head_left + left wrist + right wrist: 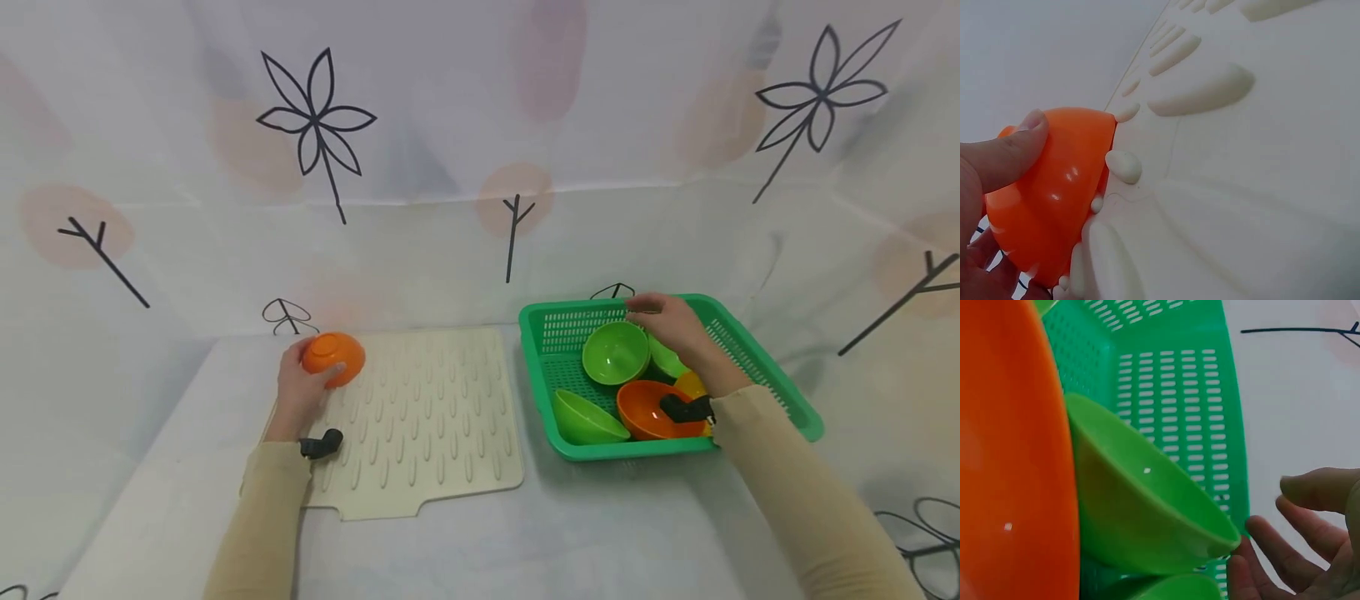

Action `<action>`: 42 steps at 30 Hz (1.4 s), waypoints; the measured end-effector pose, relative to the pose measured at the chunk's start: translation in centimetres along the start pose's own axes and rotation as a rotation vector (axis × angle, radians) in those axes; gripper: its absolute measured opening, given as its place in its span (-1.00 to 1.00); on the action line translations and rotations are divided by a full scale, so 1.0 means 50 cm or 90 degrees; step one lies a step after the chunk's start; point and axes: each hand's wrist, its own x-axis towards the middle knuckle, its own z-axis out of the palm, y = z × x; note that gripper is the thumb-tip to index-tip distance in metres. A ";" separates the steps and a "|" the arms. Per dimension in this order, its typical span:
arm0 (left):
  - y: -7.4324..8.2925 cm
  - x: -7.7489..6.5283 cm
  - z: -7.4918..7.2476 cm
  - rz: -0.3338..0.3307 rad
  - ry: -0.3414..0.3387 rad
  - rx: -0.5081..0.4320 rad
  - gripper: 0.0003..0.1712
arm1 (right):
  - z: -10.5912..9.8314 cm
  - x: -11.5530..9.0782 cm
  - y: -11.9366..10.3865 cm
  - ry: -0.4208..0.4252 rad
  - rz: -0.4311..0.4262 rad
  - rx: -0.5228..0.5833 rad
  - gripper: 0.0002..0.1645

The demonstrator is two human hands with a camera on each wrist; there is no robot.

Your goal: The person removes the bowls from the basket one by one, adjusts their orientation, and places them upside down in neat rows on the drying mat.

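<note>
My left hand [298,387] grips an upturned orange bowl [341,354] at the far left corner of a cream ridged draining mat [435,492]. In the left wrist view the thumb lies on the outside of the bowl [1054,187], and its rim meets the mat's ridges. My right hand [670,323] is over the back of a green basket [637,452], holding nothing. In the right wrist view its fingers are loosely bent beside the basket wall, close to the edge of a tilted green bowl [1141,494]; whether they touch it I cannot tell.
Inside the basket are green bowls, one upright [615,354] and one tilted at the front left [588,421], with an orange bowl [647,410] and a yellow bowl [688,384]. A patterned white cloth [510,558] covers the table, with similar fabric behind.
</note>
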 end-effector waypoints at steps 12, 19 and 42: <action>0.005 0.001 0.001 0.008 0.010 0.017 -0.01 | -0.010 -0.004 0.021 -0.055 -0.006 -0.073 -0.43; 0.001 -0.002 0.000 0.011 0.001 0.014 -0.01 | -0.008 -0.004 0.017 -0.071 -0.006 -0.145 -0.43; 0.010 0.005 -0.013 0.006 -0.011 0.051 0.06 | -0.022 -0.010 0.007 -0.116 0.056 -0.053 -0.37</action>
